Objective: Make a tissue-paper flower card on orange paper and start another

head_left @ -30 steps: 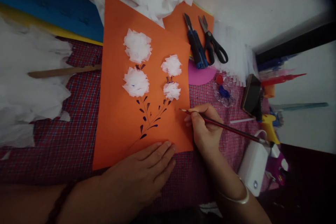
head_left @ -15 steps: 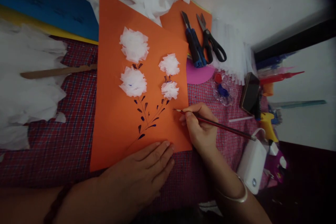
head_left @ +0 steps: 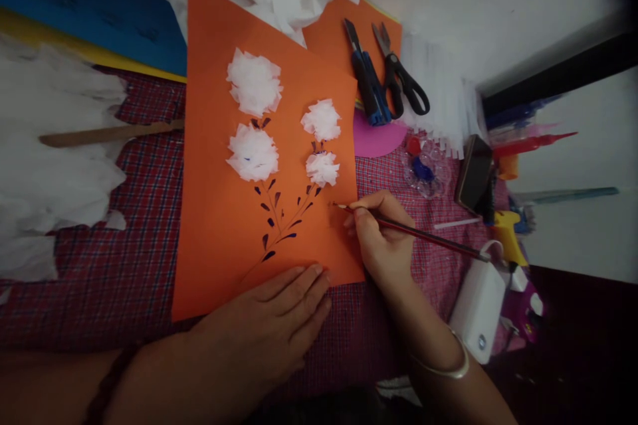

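An orange sheet of paper [head_left: 209, 226] lies on the checked cloth, bearing several white tissue-paper flowers [head_left: 253, 153] with thin stems and small dark painted leaves. My left hand [head_left: 269, 332] rests flat across the sheet's lower edge, fingers stretched out. At the sheet's right side, my right hand [head_left: 383, 239] pinches a dark red pencil [head_left: 423, 235] near its sharpened end. The tip meets the orange paper just right of the lower right flower, where a small dark mark shows.
A box cutter [head_left: 367, 76] and black-handled scissors [head_left: 401, 73] lie on another orange sheet behind. To the right are a clear palette [head_left: 426, 169] with red and blue paint, a phone [head_left: 474, 172] and a white power bank [head_left: 478, 309]. White tissue paper [head_left: 54, 159] covers the left side.
The pencil tip has shifted slightly to the right, and a small dark mark now shows beside it on the paper. My left hand stays in place.
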Demonstrator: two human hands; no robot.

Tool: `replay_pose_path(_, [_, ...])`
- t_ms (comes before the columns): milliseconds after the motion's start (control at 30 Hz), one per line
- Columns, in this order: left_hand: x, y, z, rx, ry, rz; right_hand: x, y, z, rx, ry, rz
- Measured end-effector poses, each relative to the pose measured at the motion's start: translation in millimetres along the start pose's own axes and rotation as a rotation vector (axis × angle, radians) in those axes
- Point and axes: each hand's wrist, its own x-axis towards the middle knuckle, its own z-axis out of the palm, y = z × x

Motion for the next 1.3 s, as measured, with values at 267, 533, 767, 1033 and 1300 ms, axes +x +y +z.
replay_pose_path(267, [-0.7,0.3,3.0,0.007,0.019,0.003,-0.9,-0.9,-1.2,-0.001,-0.022,-0.023])
replay_pose_path(533, [2.0,-0.3,-3.1,0.021,0.014,0.008,-0.7,-1.5,-0.6,0.025,0.029,-0.006])
replay_pose_path(767, [1.7,-1.5,0.2,0.010,0.032,0.008,-0.6,-0.7,-1.3,-0.008,0.035,-0.022])
replay_pose_path(1033, [2.3,-1.2,-2.6,0.036,0.019,0.019,-0.5,0.1,-0.8,0.014,0.012,-0.029])
replay_pose_path(1300, [1.2,-1.2,-1.1,0.034,0.011,0.023,0.1,-0.1,-2.6,-0.018,0.010,-0.036])
